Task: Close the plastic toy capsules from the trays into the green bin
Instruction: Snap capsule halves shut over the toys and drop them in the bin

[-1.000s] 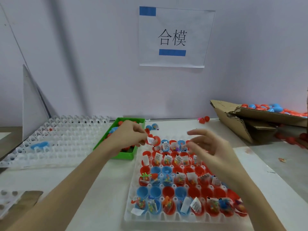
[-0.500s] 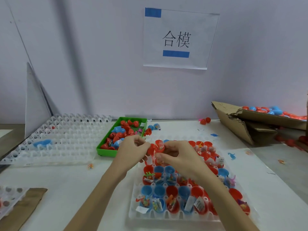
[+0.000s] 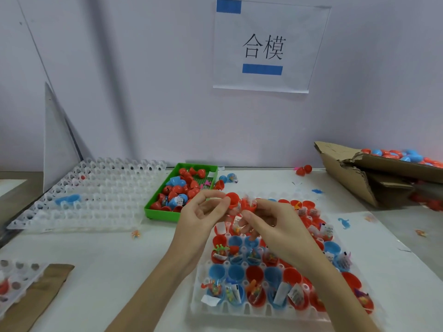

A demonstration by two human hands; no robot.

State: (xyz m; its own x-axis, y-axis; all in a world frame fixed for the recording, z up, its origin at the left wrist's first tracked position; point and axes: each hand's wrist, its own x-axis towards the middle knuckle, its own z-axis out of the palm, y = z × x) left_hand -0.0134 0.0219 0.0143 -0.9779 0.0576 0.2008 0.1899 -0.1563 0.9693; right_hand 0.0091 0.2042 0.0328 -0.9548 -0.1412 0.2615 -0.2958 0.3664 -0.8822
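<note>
A clear plastic tray (image 3: pixel 259 310) in front of me holds several open red and blue capsule halves with small toys and paper slips. Above its far end, my left hand (image 3: pixel 203 214) pinches a red capsule half (image 3: pixel 233 199). My right hand (image 3: pixel 271 219) grips the other red half (image 3: pixel 249 204), with a toy packet in it. The two halves sit side by side, nearly touching. The green bin (image 3: pixel 165 213) lies just left of my hands, with several red and blue capsules in it.
A large empty clear tray (image 3: pixel 96 192) lies to the left, with one blue piece on it. A torn cardboard box (image 3: pixel 354 178) of capsules sits at the right. Loose capsules and small toys lie scattered on the white table. Another tray corner (image 3: pixel 14 283) shows at bottom left.
My hands came together from apart over the tray's far end and picked up the red capsule. Since half a second ago they have lifted slightly, with the halves held close.
</note>
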